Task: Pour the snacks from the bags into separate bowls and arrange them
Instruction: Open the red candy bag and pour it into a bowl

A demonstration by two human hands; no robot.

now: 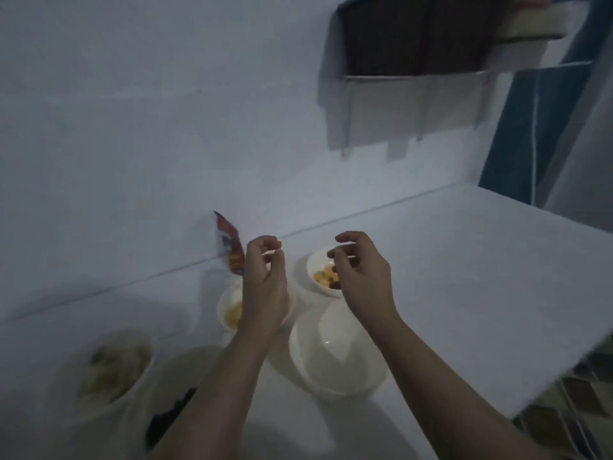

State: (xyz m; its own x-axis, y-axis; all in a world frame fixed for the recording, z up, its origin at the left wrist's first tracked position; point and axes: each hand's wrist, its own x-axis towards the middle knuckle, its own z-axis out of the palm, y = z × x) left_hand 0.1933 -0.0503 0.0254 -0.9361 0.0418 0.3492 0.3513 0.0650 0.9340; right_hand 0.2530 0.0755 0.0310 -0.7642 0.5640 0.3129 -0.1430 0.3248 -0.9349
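A red snack bag [228,242] stands upright against the wall at the back of the white table [464,277]. My left hand [265,283] hovers just right of the bag, fingers loosely curled and holding nothing. It covers part of a white bowl [227,310] with yellow snacks. My right hand [363,277], also loosely curled and empty, hangs over the near edge of a small white bowl [320,273] holding yellow and brown snacks. An empty white bowl [335,360] sits below both hands. A blurred bowl [112,373] with pale snacks is at the left.
A dark wrapper [169,416] lies near the front beside my left forearm. The table's right edge [564,376] drops off to a patterned floor. A wall shelf [414,74] hangs above the table, and a blue panel [530,134] stands at the far right.
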